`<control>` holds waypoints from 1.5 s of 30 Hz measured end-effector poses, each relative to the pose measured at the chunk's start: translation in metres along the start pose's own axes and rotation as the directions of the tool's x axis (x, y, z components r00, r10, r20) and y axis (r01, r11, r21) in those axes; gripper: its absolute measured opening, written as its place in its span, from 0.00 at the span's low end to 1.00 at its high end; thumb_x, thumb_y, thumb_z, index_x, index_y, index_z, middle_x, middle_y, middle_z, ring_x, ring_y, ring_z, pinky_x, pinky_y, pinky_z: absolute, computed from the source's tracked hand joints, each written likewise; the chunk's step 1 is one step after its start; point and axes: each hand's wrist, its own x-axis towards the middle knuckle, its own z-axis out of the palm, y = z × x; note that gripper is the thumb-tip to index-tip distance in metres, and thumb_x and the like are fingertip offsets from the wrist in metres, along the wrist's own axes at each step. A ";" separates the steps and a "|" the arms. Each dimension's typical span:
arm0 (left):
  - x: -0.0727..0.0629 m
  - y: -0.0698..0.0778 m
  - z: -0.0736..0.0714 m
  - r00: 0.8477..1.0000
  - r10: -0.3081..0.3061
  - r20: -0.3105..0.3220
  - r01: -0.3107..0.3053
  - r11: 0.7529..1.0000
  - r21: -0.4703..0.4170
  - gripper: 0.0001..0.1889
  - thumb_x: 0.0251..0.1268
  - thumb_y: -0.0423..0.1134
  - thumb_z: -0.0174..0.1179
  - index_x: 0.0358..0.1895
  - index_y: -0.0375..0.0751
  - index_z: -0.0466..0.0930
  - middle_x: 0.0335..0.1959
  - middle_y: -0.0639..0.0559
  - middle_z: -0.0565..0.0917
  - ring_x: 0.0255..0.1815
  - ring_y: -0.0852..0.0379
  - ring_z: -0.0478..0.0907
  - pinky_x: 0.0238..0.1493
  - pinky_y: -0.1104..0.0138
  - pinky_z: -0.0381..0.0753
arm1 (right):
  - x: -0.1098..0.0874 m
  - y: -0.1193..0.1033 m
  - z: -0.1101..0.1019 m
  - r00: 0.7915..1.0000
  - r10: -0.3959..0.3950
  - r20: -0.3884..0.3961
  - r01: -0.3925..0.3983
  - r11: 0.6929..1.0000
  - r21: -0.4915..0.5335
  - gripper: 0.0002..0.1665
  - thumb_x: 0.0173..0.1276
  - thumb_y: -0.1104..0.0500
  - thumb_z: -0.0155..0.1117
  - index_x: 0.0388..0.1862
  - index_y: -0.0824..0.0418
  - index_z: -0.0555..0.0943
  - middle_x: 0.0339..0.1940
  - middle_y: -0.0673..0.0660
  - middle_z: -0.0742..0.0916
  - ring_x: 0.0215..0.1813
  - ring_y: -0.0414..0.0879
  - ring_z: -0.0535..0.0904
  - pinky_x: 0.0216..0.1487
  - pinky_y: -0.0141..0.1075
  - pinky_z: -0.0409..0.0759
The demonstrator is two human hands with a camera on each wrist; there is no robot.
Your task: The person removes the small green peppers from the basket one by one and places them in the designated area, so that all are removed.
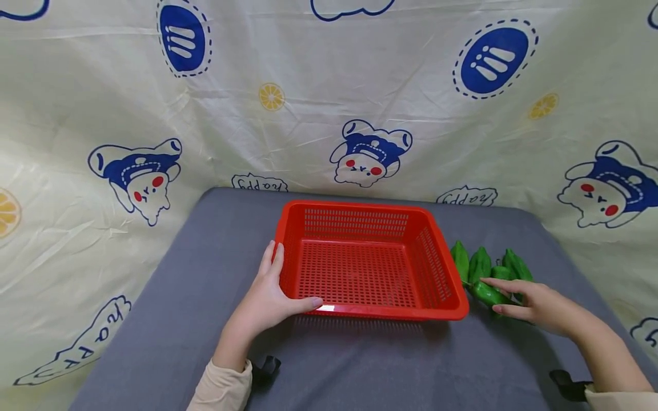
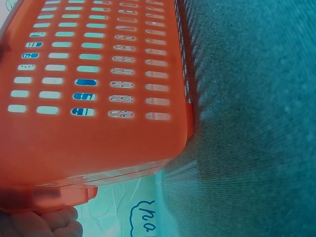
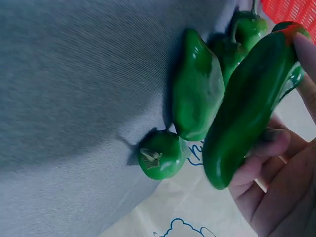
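Observation:
A red plastic basket point(image 1: 360, 268) with slotted walls and a grid floor stands mid-table, nothing inside it. My left hand point(image 1: 267, 297) holds its near left corner, thumb along the front rim and fingers on the left side. In the left wrist view, the basket's slotted wall point(image 2: 89, 138) fills much of the frame, with curled fingers point(image 2: 59, 222) below the rim. To the right of the basket, my right hand point(image 1: 540, 305) pinches a green pepper point(image 3: 252, 103) between thumb and fingers. Several more green peppers point(image 3: 197, 89) lie on the cloth just beyond it.
Grey cloth covers the table point(image 1: 205, 257). A pale printed sheet point(image 1: 308, 68) with cartoon figures hangs behind the table and at both sides. Dark straps point(image 1: 267, 368) sit at the wrists.

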 end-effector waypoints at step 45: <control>0.004 -0.006 0.000 1.000 0.014 0.006 -0.014 1.000 -0.010 0.69 0.40 0.65 0.75 0.81 0.54 0.35 0.82 0.61 0.32 0.81 0.44 0.45 0.68 0.44 0.72 | 0.000 -0.055 0.007 0.977 -0.032 -0.209 0.018 0.997 -0.069 0.25 0.72 0.52 0.64 0.65 0.58 0.77 0.60 0.62 0.80 0.55 0.58 0.80 0.45 0.52 0.83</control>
